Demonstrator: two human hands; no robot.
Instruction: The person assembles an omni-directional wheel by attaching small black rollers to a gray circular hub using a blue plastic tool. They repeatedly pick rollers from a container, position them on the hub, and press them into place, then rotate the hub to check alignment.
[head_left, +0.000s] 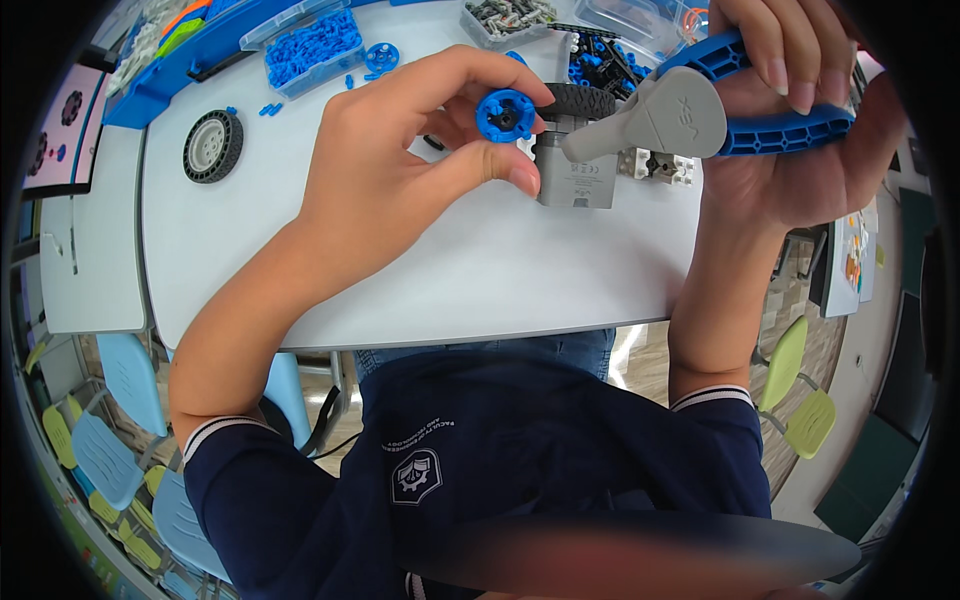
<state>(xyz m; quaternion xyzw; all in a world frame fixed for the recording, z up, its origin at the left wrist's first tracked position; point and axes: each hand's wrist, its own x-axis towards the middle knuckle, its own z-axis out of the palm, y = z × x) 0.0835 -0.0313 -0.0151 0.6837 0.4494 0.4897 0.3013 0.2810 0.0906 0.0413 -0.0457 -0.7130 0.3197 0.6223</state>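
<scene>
My left hand [385, 165] pinches a small round blue hub [497, 104] with a dark centre between thumb and fingers, above the table. In my right hand [765, 195] is a plier-like tool [672, 115] with a grey head and two blue ribbed handles; my fingers and palm are around the handles. Its grey nose points left toward the hub, a little apart from it in the picture. Behind the nose sits a grey box-shaped module [578, 185], with a black tyre [588, 100] just beyond it. The tool partly covers both.
A grey wheel with black tyre [212, 147] lies at left on the white table [450, 280]. Farther back are a box of blue pins [315, 50], a blue wheel [381, 58], a box of grey parts [505, 20] and black parts [605, 65]. Chairs [110, 460] stand at left.
</scene>
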